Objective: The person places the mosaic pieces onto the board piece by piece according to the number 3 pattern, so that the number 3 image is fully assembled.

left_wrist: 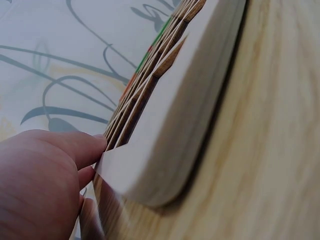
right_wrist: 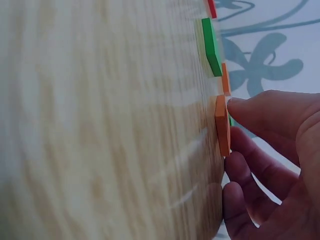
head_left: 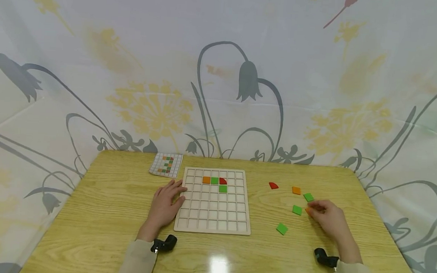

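A pale wooden grid board [head_left: 212, 232] lies flat on the table. In its upper cells sit an orange square tile [head_left: 206, 180], a green square tile [head_left: 214, 180], a red quarter-round tile [head_left: 223, 181] and, below the red one, another green tile [head_left: 223, 189]. My left hand [head_left: 165, 204] rests at the board's left edge, its thumb [left_wrist: 92, 149] touching the rim. Over to the right, my right hand [head_left: 330, 220] pinches an orange square tile [right_wrist: 221, 125] between thumb and fingers, at the tabletop. The fingertips partly cover that tile in the head view.
Around the right hand lie loose green tiles [head_left: 282, 229], an orange tile [head_left: 296, 190] and a red quarter-round tile [head_left: 273, 185]. A paper card [head_left: 166, 165] printed with a coloured grid pattern lies behind the board's left corner. Patterned cloth hangs behind the table.
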A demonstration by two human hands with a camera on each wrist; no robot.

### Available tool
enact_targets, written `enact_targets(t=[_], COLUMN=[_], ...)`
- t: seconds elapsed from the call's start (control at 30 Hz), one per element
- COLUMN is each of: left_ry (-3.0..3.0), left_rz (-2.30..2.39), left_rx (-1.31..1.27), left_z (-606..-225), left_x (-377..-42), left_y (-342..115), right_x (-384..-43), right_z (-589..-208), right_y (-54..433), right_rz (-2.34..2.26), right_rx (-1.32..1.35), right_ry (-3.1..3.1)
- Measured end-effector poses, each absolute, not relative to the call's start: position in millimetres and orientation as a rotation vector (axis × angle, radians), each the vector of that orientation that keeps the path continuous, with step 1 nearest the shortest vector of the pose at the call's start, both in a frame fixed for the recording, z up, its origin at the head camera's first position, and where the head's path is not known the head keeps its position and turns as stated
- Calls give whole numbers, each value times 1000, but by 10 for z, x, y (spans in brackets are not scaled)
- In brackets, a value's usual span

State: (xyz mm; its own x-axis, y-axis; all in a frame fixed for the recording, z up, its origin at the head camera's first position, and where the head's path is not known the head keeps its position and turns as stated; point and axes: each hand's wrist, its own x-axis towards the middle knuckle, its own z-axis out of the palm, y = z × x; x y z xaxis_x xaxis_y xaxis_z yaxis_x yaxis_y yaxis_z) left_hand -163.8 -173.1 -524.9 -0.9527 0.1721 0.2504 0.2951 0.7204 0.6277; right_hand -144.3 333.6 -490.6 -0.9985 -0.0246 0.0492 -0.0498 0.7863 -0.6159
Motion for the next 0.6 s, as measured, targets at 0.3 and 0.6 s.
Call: enact_targets(t=[0.3,0.6], left_ry=[-2758,-2758], left_rz=[-1056,-1066], left_rx=[-367,-367], left_z=[-5259,-5253], left_x=[-1638,-1640], left_y=[-1732,-1729], right_x=[-1442,-1411], right_z=[-4923,-4910], right_y=[3338,3422], right_rz=[1047,1194], right_rx=[91,147], right_ry=[-2916,-2957])
